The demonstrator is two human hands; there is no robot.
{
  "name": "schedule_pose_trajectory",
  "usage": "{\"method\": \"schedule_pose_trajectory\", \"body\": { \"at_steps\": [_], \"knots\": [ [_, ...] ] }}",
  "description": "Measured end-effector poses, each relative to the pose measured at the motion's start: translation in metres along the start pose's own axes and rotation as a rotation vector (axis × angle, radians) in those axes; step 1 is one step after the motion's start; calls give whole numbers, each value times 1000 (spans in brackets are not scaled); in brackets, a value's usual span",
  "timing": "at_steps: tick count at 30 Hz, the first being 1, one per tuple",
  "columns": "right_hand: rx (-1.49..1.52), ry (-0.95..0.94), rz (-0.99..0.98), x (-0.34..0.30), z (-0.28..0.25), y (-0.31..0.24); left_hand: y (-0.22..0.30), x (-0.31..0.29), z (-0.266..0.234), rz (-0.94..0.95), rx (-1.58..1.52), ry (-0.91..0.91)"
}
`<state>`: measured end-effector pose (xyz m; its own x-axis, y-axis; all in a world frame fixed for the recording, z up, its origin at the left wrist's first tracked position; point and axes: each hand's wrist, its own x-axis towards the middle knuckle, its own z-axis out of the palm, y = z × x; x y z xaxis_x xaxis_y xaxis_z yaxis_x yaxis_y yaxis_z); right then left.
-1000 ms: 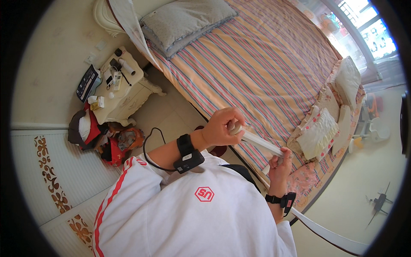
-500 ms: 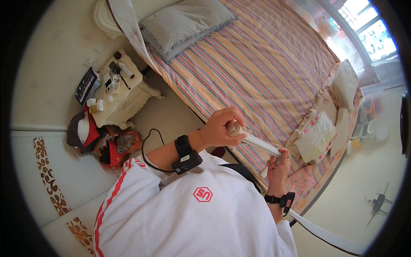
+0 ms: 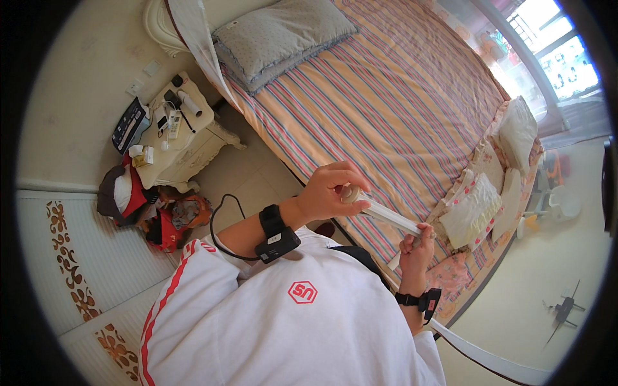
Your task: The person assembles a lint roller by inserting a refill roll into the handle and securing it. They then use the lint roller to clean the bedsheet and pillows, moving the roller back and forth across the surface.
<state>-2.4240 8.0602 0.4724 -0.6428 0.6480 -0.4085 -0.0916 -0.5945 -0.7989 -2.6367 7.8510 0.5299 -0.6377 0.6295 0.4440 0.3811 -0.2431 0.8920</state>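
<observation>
The left hand (image 3: 327, 192) curls its thumb and fingers around the round, pale end of a white stick (image 3: 391, 219); the gap between fingers and thumb is narrow, with that end held in it. The right hand (image 3: 416, 251) is closed around the stick's other end, fingers folded over it. The stick hangs between the two hands, in front of the body, slanting down from left to right in the view, with the near side of the bed behind it.

A black box (image 3: 278, 247) on a strap sits on the left wrist, with a black cable (image 3: 214, 226) looping beside the forearm. The right wrist wears a black band (image 3: 426, 301). Below the hands spreads a white shirt (image 3: 270, 341) with a red stripe down the left sleeve.

Beyond the hands lies the bed, covered by a striped sheet (image 3: 393, 103). Grey pillows (image 3: 286, 42) are stacked at its upper left; pale cushions (image 3: 473, 209) are bunched toward its right end. To the left stands a cream nightstand (image 3: 196, 153) with small things on top, and just beside it a heap of clothes (image 3: 180, 222). Farther right is a white plastic chair (image 3: 565, 203), blurred, and above it a bright window (image 3: 559, 56).
</observation>
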Motion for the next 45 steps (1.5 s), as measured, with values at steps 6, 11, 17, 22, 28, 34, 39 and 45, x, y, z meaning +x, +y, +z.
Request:
{"method": "schedule_pose_trajectory", "body": {
  "at_steps": [6,11,17,22,28,34,39,45],
  "knots": [
    [52,24,-9,-3,11,-3,-17,-4,2,-29,98,12],
    [68,-23,-40,-4,12,-6,-30,-13,6,-109,167,18],
    [78,9,51,-3,1,0,-33,-16,10,-195,-139,-45],
    [128,78,95,-4,-11,9,-25,-15,18,-266,46,-129],
    [207,80,123,3,-33,10,-17,-11,38,-276,26,-207],
    [214,69,152,12,-47,10,-12,-5,51,-214,36,-255],
    [217,62,183,14,-44,11,-3,-7,49,-160,169,-188],
    [171,63,193,14,-38,12,3,-8,47,-71,211,-71]
  ]
}}
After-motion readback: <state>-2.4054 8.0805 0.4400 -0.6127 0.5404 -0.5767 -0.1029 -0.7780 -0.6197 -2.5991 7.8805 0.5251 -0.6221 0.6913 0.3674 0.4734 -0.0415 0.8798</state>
